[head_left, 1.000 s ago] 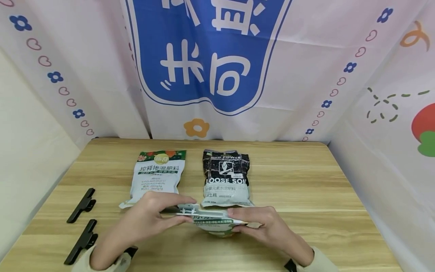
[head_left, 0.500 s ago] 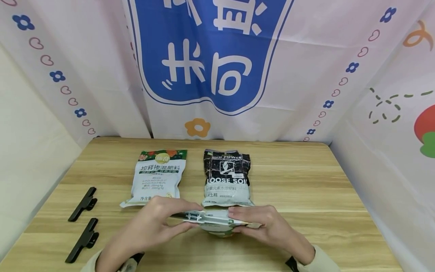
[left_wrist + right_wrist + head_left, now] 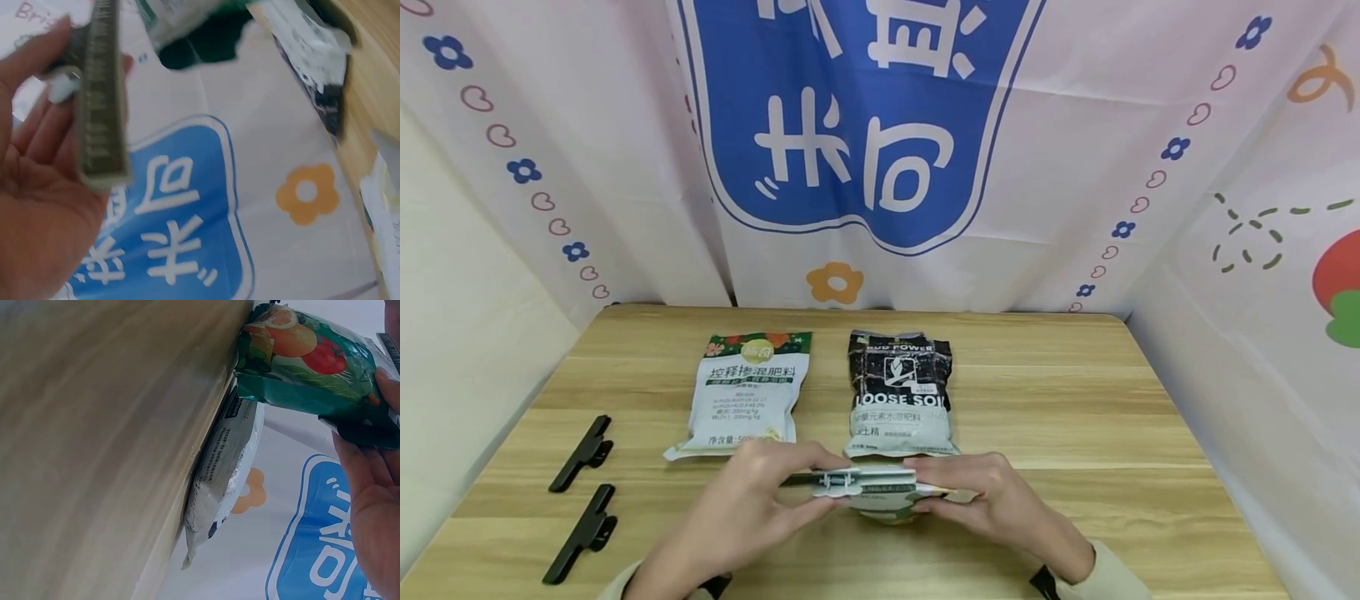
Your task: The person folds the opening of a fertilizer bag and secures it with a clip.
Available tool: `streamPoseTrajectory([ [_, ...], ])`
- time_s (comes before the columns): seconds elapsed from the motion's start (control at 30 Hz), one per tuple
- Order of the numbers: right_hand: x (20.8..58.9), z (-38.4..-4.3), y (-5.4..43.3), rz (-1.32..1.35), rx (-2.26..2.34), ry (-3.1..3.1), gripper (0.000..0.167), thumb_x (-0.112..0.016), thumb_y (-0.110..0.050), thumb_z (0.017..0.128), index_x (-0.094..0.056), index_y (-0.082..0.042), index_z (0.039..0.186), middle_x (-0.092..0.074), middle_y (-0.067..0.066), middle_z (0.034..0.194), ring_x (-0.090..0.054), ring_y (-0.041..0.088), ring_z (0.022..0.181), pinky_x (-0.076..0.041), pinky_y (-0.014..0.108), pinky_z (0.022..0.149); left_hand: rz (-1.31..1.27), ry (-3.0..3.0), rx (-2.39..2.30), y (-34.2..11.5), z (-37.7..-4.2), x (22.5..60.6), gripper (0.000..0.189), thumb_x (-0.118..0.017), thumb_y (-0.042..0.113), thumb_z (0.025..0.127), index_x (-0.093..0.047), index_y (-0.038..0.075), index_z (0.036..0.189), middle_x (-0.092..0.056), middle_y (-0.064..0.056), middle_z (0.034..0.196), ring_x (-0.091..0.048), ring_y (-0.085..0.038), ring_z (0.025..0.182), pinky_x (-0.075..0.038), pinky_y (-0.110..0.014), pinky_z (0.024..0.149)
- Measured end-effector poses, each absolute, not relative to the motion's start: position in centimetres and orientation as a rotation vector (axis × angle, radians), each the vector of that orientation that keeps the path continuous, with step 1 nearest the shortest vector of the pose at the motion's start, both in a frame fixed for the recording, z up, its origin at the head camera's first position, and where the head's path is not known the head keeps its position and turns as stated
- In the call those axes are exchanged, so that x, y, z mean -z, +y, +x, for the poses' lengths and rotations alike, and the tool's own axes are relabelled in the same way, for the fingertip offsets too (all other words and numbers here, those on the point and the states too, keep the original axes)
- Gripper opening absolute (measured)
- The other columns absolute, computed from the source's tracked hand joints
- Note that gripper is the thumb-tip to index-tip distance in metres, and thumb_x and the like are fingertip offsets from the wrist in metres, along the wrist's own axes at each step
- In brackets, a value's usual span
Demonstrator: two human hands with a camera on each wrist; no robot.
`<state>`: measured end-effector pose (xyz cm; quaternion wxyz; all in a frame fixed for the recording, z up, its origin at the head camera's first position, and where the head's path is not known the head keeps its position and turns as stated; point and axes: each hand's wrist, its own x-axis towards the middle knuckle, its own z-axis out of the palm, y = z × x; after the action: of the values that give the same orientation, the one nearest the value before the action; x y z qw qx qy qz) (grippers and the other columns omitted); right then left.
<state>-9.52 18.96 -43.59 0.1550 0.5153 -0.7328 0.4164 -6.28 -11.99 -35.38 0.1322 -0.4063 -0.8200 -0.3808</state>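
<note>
My left hand (image 3: 767, 492) pinches a black bag clip (image 3: 103, 112) between thumb and fingers. In the head view the clip lies along the folded top of a fertilizer bag. My right hand (image 3: 992, 500) pinches the right end of that top between thumb and fingers. The green fertilizer bag (image 3: 306, 362), printed with fruit and vegetables, hangs upright below the hands. From the head camera mostly its top edge and a strip of the front show. In the left wrist view the clip's long ribbed bar is blurred and stands beside the bag.
A white-and-green fertilizer bag (image 3: 748, 396) lies at the back left of the wooden table (image 3: 1060, 400). To its right lies a black-and-grey soil bag (image 3: 901, 392), close beyond my hands. Two more black clips (image 3: 583, 454) rest at the left. Printed cloth (image 3: 1075, 167) hangs behind.
My left hand has shifted right and slightly toward me with the clip, bringing it further along the bag's top. The right hand has stayed nearly in place.
</note>
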Motion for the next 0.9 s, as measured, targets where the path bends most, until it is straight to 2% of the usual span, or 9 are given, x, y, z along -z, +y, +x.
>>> streamPoseTrajectory([
  [0.17, 43.7, -9.5, 19.1, 1.463, -1.203, -2.132, 0.047, -0.086, -0.005, 0.085, -0.074, -0.007, 0.13, -0.078, 0.015, 0.123, -0.078, 0.029, 0.108, -0.058, 0.027, 0.102, -1.157, -2.286, 1.087, -11.1, -5.3, 35.2, 0.03, -0.088, 0.007, 0.081, -0.08, 0.011, 0.109, -0.083, -0.003, 0.104, -0.08, -0.016, 0.094, -0.061, -0.017, 0.086],
  [0.33, 43.8, -9.5, 19.2, 1.45, -1.21, -2.146, 0.042, -0.083, -0.007, 0.088, -0.074, -0.007, 0.129, -0.078, 0.015, 0.122, -0.079, 0.028, 0.108, -0.058, 0.026, 0.103, -1.183, -2.174, 1.03, -10.2, -4.8, 35.5, 0.025, -0.087, 0.01, 0.085, -0.08, 0.012, 0.109, -0.083, -0.003, 0.104, -0.08, -0.015, 0.092, -0.063, -0.019, 0.084],
  [0.63, 43.8, -9.5, 19.2, 1.449, -1.219, -2.141, 0.045, -0.084, -0.007, 0.088, -0.073, -0.008, 0.132, -0.078, 0.016, 0.122, -0.078, 0.029, 0.108, -0.058, 0.027, 0.103, -1.191, -2.187, 0.955, -9.3, -5.1, 36.2, 0.026, -0.088, 0.01, 0.082, -0.08, 0.014, 0.106, -0.083, 0.002, 0.103, -0.079, -0.013, 0.093, -0.064, -0.025, 0.085],
  [0.9, 43.7, -9.3, 19.1, 1.391, -1.221, -2.195, 0.046, -0.087, -0.006, 0.083, -0.074, -0.002, 0.127, -0.078, 0.017, 0.119, -0.079, 0.03, 0.107, -0.058, 0.026, 0.102, -1.142, -2.252, 0.958, -8.9, -5.1, 36.7, 0.026, -0.088, 0.009, 0.082, -0.08, 0.016, 0.106, -0.083, 0.003, 0.102, -0.079, -0.013, 0.092, -0.064, -0.024, 0.083],
])
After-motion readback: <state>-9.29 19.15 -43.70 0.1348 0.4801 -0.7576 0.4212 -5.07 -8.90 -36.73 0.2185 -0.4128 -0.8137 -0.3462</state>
